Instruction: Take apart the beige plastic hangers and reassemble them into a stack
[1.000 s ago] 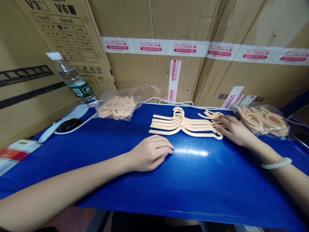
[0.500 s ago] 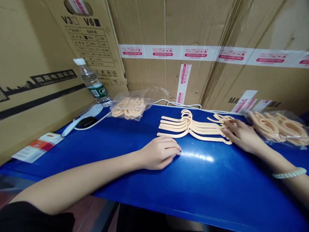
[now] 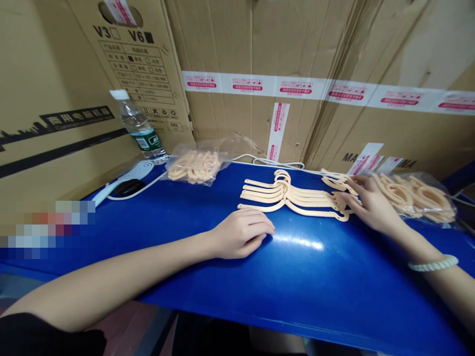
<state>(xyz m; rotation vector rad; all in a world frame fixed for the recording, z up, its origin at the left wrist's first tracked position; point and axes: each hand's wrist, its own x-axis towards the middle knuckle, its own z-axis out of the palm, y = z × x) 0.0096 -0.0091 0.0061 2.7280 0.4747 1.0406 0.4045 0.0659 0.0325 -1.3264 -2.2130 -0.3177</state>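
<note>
Several cream folding hangers (image 3: 285, 194) lie unfolded in an overlapping row on the blue table, hooks pointing away from me. Just in front of their left arms, my left hand (image 3: 243, 233) rests palm down, fingers curled together and nothing visible in it. Beyond the right ends of the row is a small pile of loose cream hanger parts (image 3: 336, 179). My right hand (image 3: 373, 203) reaches over this pile from the right, thumb and fingers apart. Its fingertips are at the parts, and whether they touch one is hard to make out.
Clear bags of cream parts lie left (image 3: 195, 165) and right (image 3: 417, 195) of the hangers. A water bottle (image 3: 143, 131), a white brush-like object (image 3: 137, 171), a black oval object (image 3: 129, 188) and a white cable (image 3: 256, 159) sit along the back. Cardboard boxes (image 3: 222, 44) wall the table.
The view has shifted slightly. My right hand's thumb and fingers have spread apart at the loose parts. My left hand and the row of hangers have stayed in place.
</note>
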